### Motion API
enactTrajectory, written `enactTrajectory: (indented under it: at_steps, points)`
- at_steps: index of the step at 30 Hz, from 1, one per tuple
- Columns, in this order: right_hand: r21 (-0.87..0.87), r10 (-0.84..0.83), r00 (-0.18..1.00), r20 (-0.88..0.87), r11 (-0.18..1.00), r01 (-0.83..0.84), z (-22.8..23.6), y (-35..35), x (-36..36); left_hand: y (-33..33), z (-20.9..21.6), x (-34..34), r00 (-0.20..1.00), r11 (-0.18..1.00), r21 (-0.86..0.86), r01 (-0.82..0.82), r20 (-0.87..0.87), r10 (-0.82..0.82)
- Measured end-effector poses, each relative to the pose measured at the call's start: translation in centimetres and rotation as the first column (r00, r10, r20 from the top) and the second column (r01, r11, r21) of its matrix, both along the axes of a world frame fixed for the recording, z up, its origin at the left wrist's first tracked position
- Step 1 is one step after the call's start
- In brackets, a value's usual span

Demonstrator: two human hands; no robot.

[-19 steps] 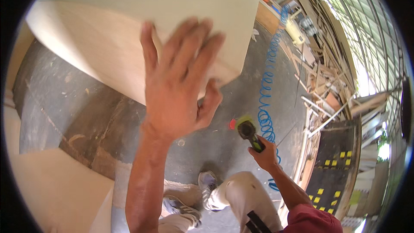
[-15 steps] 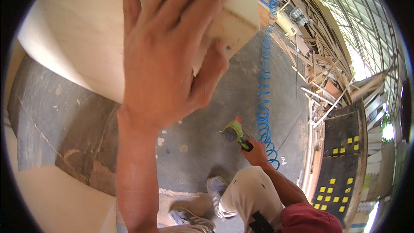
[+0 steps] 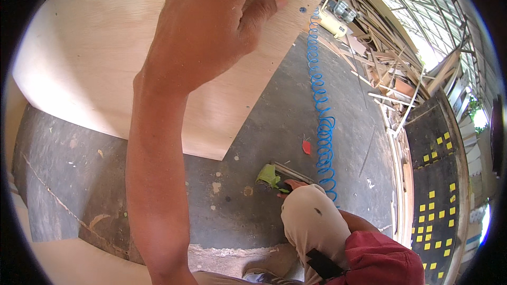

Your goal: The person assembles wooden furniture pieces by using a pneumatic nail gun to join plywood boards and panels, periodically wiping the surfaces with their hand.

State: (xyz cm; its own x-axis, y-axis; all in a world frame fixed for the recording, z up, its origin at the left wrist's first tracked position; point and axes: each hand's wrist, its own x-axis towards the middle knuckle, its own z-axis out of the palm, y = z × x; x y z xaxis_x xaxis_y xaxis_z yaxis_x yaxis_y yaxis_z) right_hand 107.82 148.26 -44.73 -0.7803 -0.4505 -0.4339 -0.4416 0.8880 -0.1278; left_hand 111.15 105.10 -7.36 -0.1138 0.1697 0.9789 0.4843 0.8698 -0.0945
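A large pale plywood panel (image 3: 105,31) is tilted up at the upper left, with small dark holes along its right edge. My left hand (image 3: 206,26) grips the panel near its upper corner. Its thumb lies on the wood face, and the other fingers run out of the picture at the top. Low beside my bent knee, my right hand (image 3: 297,183) is closed on the handle of a green and black nail gun (image 3: 269,175). The knee covers part of that hand and wrist.
A blue coiled air hose (image 3: 323,121) runs across the dark floor (image 3: 211,216) to a cream compressor (image 3: 332,24). A small red piece (image 3: 306,146) lies near the hose. Scrap wood (image 3: 391,74) is piled at the right, beyond a black board (image 3: 422,179) with yellow squares.
The panel has swung so that its broad face and lower corner show. My left hand has shifted up with it. The nail gun has moved lower and left, and my knee now covers part of my right hand.
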Motion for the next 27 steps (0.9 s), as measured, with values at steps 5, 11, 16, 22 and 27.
enactTrajectory:
  at_steps: [5, 11, 16, 22, 27]
  points:
    - [0.048, 0.045, 0.999, 0.015, 0.998, -0.046, -0.3, -0.6, 0.4, 1.1, 0.0, 0.8, 0.995, 0.996, 0.047, -0.076, 0.076, 0.072]
    - [0.063, 0.063, 0.998, 0.017, 0.996, -0.064, -0.3, -0.6, 1.1, -0.5, -0.4, -0.5, 0.999, 0.999, -0.018, 0.041, 0.023, -0.041]
    - [0.080, 0.075, 0.997, 0.023, 0.994, -0.077, -0.7, -0.6, 1.5, 0.9, -0.9, 0.8, 1.000, 1.000, 0.024, 0.003, -0.003, -0.003]
    - [0.081, 0.094, 0.995, 0.038, 0.992, -0.097, -0.8, -0.2, 2.0, 0.0, -0.9, 0.4, 0.999, 1.000, -0.013, -0.006, 0.046, 0.007]
    - [0.075, 0.113, 0.993, 0.042, 0.990, -0.116, -1.0, -1.0, 2.2, -0.1, -0.4, 1.5, 0.981, 0.989, -0.008, -0.147, 0.124, 0.147]
